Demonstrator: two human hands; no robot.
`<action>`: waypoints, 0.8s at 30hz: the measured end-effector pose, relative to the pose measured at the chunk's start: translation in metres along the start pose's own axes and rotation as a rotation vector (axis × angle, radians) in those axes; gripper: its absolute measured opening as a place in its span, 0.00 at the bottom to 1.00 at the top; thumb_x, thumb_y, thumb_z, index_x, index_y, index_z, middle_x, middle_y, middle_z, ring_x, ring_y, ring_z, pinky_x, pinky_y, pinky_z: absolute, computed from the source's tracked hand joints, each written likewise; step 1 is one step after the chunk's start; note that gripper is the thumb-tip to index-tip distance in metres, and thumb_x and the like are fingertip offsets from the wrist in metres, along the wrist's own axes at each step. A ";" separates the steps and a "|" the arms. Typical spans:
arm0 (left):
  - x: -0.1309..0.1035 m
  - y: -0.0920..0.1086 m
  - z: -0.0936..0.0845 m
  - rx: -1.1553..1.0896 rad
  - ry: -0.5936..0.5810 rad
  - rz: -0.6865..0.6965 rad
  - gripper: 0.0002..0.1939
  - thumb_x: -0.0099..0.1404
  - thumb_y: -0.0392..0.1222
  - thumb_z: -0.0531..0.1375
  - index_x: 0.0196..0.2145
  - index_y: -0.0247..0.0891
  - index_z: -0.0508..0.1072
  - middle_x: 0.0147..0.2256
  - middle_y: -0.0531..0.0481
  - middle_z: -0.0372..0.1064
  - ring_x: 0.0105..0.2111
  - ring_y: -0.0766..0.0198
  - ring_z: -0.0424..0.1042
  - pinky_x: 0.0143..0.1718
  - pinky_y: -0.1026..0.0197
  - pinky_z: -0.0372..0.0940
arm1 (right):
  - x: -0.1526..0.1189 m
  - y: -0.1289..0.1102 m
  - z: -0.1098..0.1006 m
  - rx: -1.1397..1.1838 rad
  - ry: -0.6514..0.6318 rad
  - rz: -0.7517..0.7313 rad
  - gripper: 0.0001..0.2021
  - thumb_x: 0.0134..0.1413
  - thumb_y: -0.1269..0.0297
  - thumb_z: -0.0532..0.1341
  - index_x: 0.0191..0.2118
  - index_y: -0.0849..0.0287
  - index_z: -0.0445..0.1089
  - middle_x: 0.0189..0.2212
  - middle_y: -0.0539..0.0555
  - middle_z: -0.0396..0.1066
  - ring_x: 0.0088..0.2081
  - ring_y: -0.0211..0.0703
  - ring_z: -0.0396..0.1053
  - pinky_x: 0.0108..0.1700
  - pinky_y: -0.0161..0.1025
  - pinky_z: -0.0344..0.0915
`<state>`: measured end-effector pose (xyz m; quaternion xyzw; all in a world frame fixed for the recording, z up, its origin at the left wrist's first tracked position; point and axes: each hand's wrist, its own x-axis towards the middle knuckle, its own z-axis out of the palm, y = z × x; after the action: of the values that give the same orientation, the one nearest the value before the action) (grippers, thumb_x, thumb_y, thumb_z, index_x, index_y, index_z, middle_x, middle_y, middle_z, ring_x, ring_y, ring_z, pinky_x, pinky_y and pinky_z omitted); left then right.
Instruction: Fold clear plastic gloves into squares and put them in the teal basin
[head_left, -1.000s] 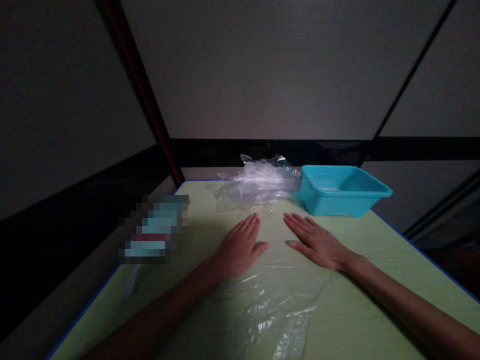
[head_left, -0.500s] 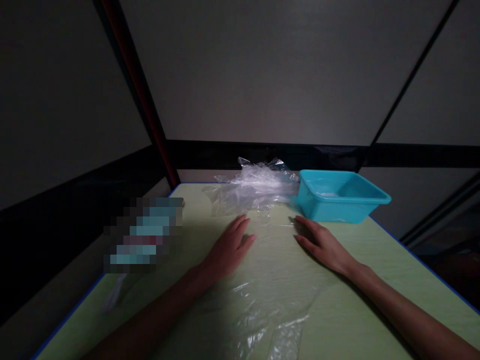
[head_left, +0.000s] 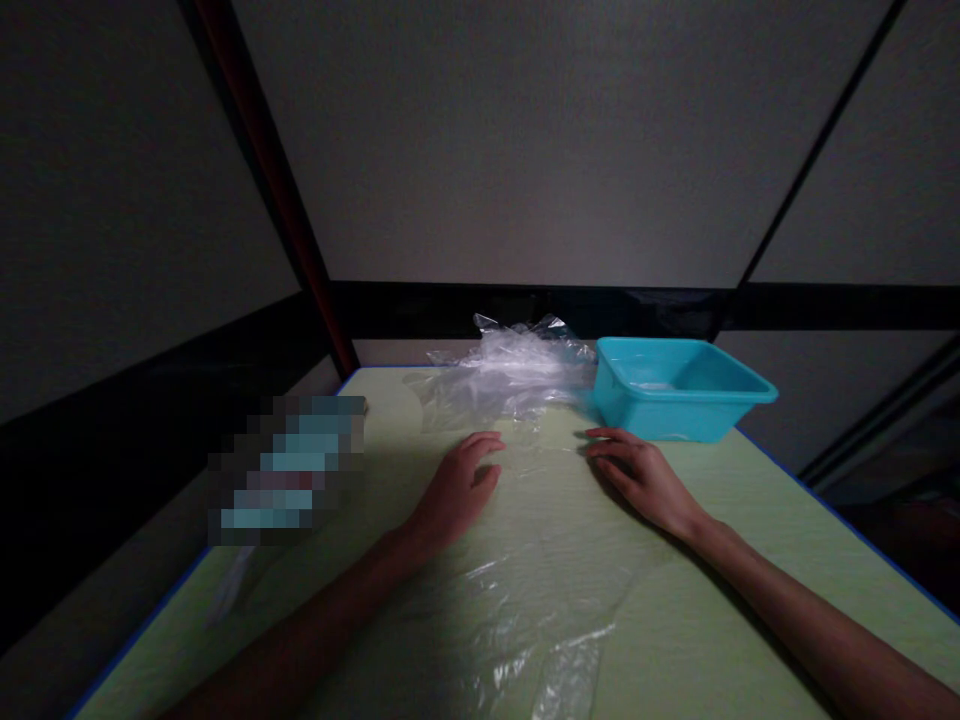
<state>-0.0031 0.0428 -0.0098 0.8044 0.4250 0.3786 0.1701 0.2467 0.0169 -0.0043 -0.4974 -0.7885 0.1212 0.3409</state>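
Note:
A clear plastic bag (head_left: 540, 590) lies flat on the green table (head_left: 390, 430), running between my two hands toward the near edge. My left hand (head_left: 461, 485) is beside its left side, fingers apart and slightly curved, holding nothing. On the other side my right hand (head_left: 645, 480) rests with its fingers spread near the bag's far right part, also holding nothing. Beyond the hands sits a crumpled heap of clear plastic bags (head_left: 517, 370). Whether the fingertips touch the film is hard to tell.
A turquoise basin (head_left: 675, 410) stands at the back right, just beyond my right hand. A blurred-out item (head_left: 292, 470) lies at the left edge, with a whitish strip below it. Behind the table rises a grey wall (head_left: 525, 150) with a black band.
The fingers of both hands have curled a little more. The bag, the heap and the basin have kept their places on the table.

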 end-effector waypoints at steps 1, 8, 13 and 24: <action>0.001 0.000 0.000 -0.004 0.006 -0.003 0.12 0.53 0.30 0.52 0.36 0.36 0.69 0.42 0.45 0.68 0.44 0.60 0.66 0.49 0.55 0.58 | 0.000 0.000 0.000 -0.007 -0.003 -0.001 0.11 0.51 0.72 0.52 0.35 0.62 0.71 0.45 0.61 0.66 0.45 0.47 0.66 0.47 0.46 0.62; 0.002 -0.004 -0.001 0.009 0.015 -0.026 0.13 0.51 0.29 0.52 0.35 0.36 0.69 0.42 0.45 0.68 0.44 0.60 0.67 0.49 0.55 0.58 | 0.000 0.003 0.001 -0.046 -0.019 -0.025 0.13 0.50 0.74 0.51 0.37 0.64 0.72 0.41 0.61 0.70 0.42 0.46 0.68 0.45 0.44 0.64; 0.004 -0.003 -0.003 0.017 0.006 -0.030 0.13 0.50 0.29 0.52 0.34 0.36 0.70 0.43 0.45 0.67 0.44 0.60 0.67 0.50 0.56 0.58 | -0.001 0.002 0.001 -0.069 0.020 -0.049 0.11 0.48 0.75 0.52 0.32 0.62 0.70 0.42 0.61 0.69 0.43 0.47 0.68 0.45 0.45 0.63; 0.004 0.001 -0.005 0.030 0.019 -0.054 0.15 0.48 0.25 0.51 0.32 0.37 0.70 0.39 0.48 0.71 0.42 0.62 0.69 0.48 0.57 0.60 | -0.001 0.000 -0.001 -0.082 -0.013 -0.054 0.11 0.47 0.77 0.51 0.32 0.59 0.69 0.44 0.58 0.69 0.44 0.47 0.67 0.45 0.46 0.63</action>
<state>-0.0053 0.0453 -0.0042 0.7915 0.4537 0.3750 0.1644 0.2471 0.0160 -0.0041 -0.4889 -0.8080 0.0828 0.3184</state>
